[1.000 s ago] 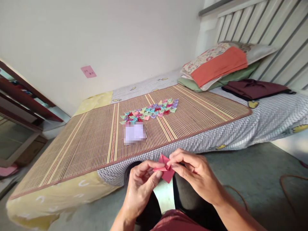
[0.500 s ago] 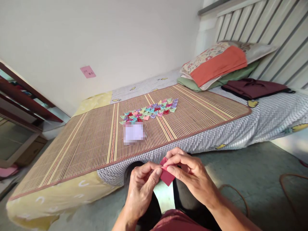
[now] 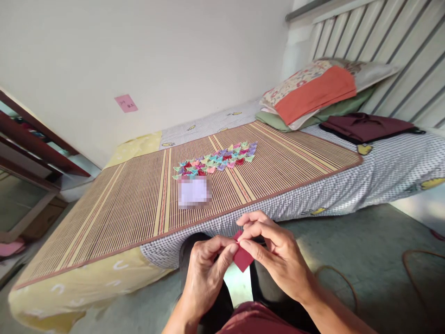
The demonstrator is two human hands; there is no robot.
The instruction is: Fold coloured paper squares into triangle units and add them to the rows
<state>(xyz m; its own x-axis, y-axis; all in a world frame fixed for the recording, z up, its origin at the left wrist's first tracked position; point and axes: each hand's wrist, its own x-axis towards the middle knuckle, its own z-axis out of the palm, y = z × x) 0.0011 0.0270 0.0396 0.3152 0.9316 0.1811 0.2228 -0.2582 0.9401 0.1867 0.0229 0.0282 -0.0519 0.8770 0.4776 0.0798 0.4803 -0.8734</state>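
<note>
Above my lap, a small folded red paper is held between both hands. My left hand pinches its left corner with thumb and forefinger. From the right, my right hand pinches the paper near its upper middle, at a fold; the fingertips hide part of that crease. Beyond my hands, several small folded paper pieces in many colours lie in rows on the striped mat.
A blurred-out pale rectangle sits on the mat in front of the paper pieces. Pillows and a folded maroon cloth lie at the bed's right end. A brown cord curves on the floor at right.
Both hands keep hold of the red paper. My fingertips have come closer together over the fold, covering more of its upper part, and the paper sits slightly lower.
</note>
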